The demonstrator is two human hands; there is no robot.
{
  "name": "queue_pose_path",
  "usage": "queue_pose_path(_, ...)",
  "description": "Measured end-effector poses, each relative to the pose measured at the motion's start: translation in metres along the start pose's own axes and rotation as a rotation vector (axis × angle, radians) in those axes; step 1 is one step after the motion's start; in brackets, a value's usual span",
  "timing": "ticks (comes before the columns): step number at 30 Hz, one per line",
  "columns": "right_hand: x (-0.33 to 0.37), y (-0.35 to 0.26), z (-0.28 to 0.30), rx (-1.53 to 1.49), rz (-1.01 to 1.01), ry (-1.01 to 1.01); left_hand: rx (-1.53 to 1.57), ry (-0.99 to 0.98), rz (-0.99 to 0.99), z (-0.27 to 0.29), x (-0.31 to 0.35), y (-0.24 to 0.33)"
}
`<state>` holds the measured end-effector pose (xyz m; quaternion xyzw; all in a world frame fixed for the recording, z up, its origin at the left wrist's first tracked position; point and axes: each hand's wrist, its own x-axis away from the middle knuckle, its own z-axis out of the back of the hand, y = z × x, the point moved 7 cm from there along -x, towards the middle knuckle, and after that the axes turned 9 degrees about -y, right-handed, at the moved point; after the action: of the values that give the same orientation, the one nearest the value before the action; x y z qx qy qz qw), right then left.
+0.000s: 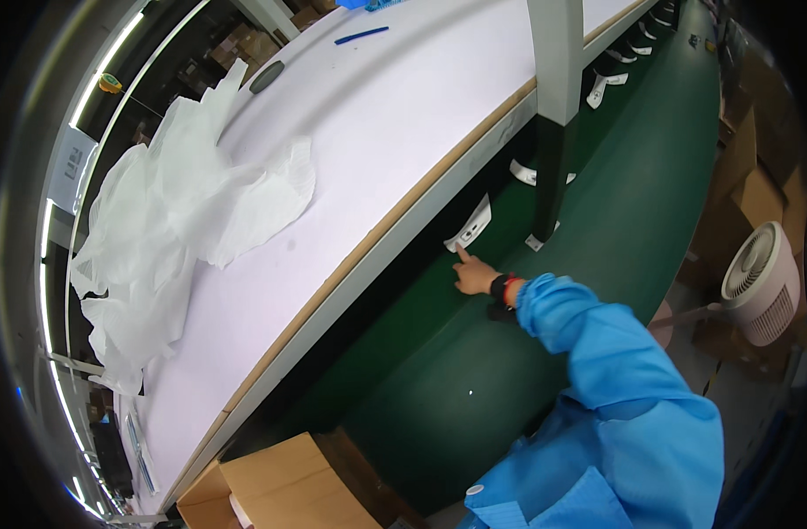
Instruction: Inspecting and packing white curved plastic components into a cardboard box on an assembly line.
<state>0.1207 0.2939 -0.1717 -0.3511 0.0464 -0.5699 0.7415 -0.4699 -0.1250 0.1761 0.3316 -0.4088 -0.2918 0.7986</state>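
Note:
My right hand (476,274) reaches in from the lower right in a blue sleeve, a black band and a red band at its wrist. Its index finger is stretched out, its tip at the lower end of a curved white part (474,226) with small dark holes or marks. The thumb stands apart from that finger, and the other fingers are partly hidden. This part lies on a dark green belt-like surface (474,353), beside the table edge. Another curved white part (524,174) lies farther along, partly behind a post. My left hand is out of the picture.
Beside the green surface runs a white table (403,123) with crumpled white sheets (174,203) and a blue pen-like stick (361,36). A grey post (558,62) stands at its edge. An open cardboard box (289,485) is nearest, a white fan (761,282) at right. More white parts (605,88) lie farther off.

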Motion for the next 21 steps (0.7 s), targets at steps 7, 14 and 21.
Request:
queue_pose_path(7, 0.005, -0.019, 0.015, -0.106, -0.011, 0.388, -1.12, 0.036, -0.153, -0.123, 0.1, 0.145)
queue_pose_path(14, 0.12, -0.11, 0.063, -0.623, 0.554, 0.346, -0.411, -0.066, -0.152, -0.227, 0.129, 0.103)
queue_pose_path(21, 0.208, -0.152, 0.079, -1.497, 0.546, -0.386, 0.07, -0.292, -0.345, -0.373, 0.076, 0.082)
